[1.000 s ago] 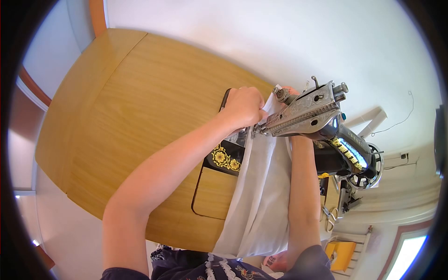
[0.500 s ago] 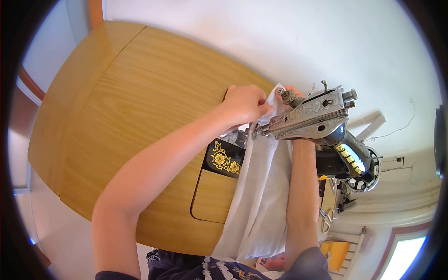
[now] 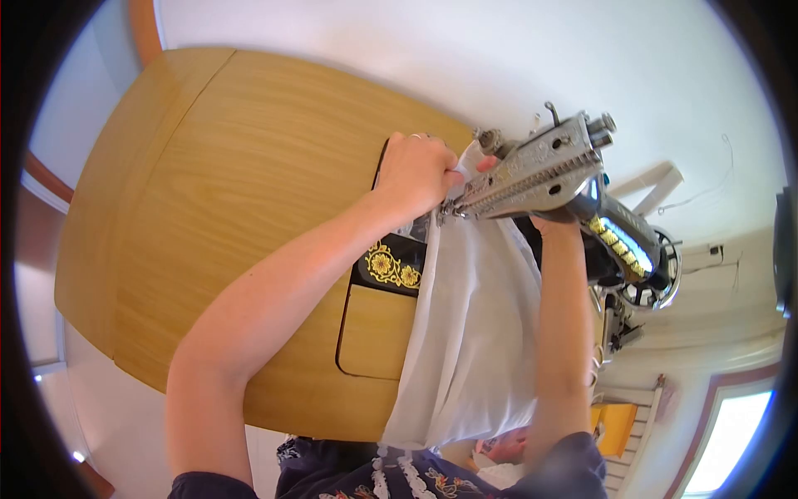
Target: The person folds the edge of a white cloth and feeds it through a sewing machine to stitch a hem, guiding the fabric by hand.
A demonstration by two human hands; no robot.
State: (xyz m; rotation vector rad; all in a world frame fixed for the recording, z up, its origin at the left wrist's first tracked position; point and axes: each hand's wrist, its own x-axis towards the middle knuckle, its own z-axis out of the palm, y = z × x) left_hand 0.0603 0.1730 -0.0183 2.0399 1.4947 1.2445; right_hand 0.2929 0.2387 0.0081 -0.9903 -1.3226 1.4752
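A long strip of thin white cloth (image 3: 470, 333) runs from my lap up under the head of a black and silver sewing machine (image 3: 532, 179). Left of the needle area, my left hand (image 3: 416, 170) is closed, thumb and fingers pinching the cloth's edge. Behind the machine head reaches my right hand (image 3: 486, 164); only fingertips show there, against the far end of the cloth, and the rest is hidden. The machine's black bed plate (image 3: 391, 264) carries gold flowers and lies partly under the cloth.
The wooden sewing table (image 3: 224, 175) stretches left, with a cut-out panel (image 3: 374, 333) near its front edge. At the right is the machine's handwheel (image 3: 657, 274). A white wall stands behind; a yellow object (image 3: 617, 428) and a window (image 3: 731, 437) are at lower right.
The view has shifted, so machine and table sit slightly higher and further left. My right forearm is further from the left one, and the cloth spreads wider between them.
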